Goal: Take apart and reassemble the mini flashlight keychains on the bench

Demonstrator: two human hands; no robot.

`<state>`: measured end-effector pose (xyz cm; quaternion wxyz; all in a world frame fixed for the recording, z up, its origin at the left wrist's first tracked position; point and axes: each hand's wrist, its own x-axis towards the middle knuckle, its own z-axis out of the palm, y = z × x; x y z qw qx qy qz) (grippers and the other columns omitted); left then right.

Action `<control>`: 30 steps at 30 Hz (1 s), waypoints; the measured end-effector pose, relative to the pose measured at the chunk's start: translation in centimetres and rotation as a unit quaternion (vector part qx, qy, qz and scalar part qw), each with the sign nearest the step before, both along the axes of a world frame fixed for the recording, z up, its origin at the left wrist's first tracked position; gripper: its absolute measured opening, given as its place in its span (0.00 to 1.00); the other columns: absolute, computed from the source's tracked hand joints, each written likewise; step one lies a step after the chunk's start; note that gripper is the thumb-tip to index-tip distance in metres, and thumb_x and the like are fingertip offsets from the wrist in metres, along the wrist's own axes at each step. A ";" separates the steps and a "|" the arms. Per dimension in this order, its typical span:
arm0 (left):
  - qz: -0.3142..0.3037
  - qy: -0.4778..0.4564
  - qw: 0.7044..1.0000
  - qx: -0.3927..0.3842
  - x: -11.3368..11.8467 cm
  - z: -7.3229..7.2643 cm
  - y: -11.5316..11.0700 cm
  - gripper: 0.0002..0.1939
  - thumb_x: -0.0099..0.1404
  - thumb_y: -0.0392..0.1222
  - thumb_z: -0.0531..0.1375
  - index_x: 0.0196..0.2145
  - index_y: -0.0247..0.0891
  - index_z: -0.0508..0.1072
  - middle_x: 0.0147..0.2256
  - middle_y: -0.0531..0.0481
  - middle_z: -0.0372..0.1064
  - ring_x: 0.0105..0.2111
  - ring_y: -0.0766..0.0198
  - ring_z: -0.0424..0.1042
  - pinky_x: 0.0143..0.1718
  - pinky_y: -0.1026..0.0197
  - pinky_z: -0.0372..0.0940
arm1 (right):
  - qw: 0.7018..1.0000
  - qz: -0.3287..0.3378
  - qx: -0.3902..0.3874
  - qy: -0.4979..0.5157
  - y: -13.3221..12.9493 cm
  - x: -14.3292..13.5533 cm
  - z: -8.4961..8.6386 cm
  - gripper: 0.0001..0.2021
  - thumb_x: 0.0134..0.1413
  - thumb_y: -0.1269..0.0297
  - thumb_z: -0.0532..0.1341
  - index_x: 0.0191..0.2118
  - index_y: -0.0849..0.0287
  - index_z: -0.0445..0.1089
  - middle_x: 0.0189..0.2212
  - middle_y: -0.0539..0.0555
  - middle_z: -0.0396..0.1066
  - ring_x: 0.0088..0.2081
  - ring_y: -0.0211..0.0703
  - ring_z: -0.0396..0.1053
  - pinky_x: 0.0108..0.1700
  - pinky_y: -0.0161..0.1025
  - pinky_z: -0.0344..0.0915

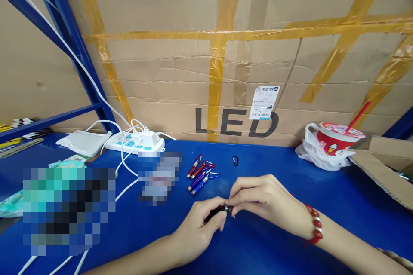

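My left hand is closed around a small black flashlight, its metallic end poking out between thumb and fingers. At that end my right hand pinches with thumb and fingertips; whatever small part sits in the pinch is mostly hidden. Beyond my hands lie several small keychain flashlights with carabiner clips: a red flashlight, another red one, a purple flashlight and a blue flashlight. A loose black carabiner rests on the blue table to their right.
A white power strip with plugs and cables stands at the back left. Against the large cardboard box the table ends. At right are a red cup with a straw in a plastic bag and an open carton. Pixelated items lie left.
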<state>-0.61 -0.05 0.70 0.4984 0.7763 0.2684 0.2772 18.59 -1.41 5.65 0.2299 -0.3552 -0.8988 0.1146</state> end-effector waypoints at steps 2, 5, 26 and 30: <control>0.002 0.004 1.000 0.000 0.0 0.0 0.0 0.15 0.65 0.45 0.48 0.27 0.34 0.65 0.22 0.54 0.57 0.23 0.68 0.55 0.26 0.66 0.50 | 1.000 -0.001 -0.002 -0.001 0.0 0.0 0.0 0.10 0.58 0.63 0.55 0.34 0.56 0.74 0.32 0.49 0.72 0.29 0.31 0.71 0.30 0.25 0.64; 0.002 0.007 1.000 -0.002 -0.1 0.1 0.0 0.14 0.65 0.44 0.48 0.30 0.33 0.67 0.22 0.54 0.57 0.23 0.68 0.55 0.26 0.66 0.50 | 1.000 -0.002 -0.002 -0.001 0.0 -0.1 0.0 0.11 0.58 0.62 0.55 0.33 0.56 0.74 0.31 0.49 0.72 0.28 0.31 0.70 0.30 0.26 0.64; 0.007 0.004 1.000 0.001 0.0 0.0 0.0 0.13 0.64 0.43 0.48 0.27 0.34 0.65 0.22 0.54 0.57 0.24 0.68 0.57 0.26 0.66 0.52 | 1.000 -0.016 -0.018 -0.003 0.1 -0.4 0.0 0.11 0.57 0.59 0.56 0.32 0.56 0.74 0.30 0.49 0.73 0.28 0.32 0.70 0.30 0.26 0.62; 0.019 0.009 1.000 0.010 0.1 -0.1 0.0 0.13 0.65 0.43 0.48 0.26 0.34 0.65 0.21 0.54 0.57 0.23 0.68 0.57 0.26 0.66 0.52 | 0.999 -0.029 -0.005 -0.016 0.2 -0.4 -0.3 0.09 0.55 0.60 0.58 0.31 0.56 0.74 0.29 0.48 0.73 0.28 0.31 0.70 0.29 0.26 0.61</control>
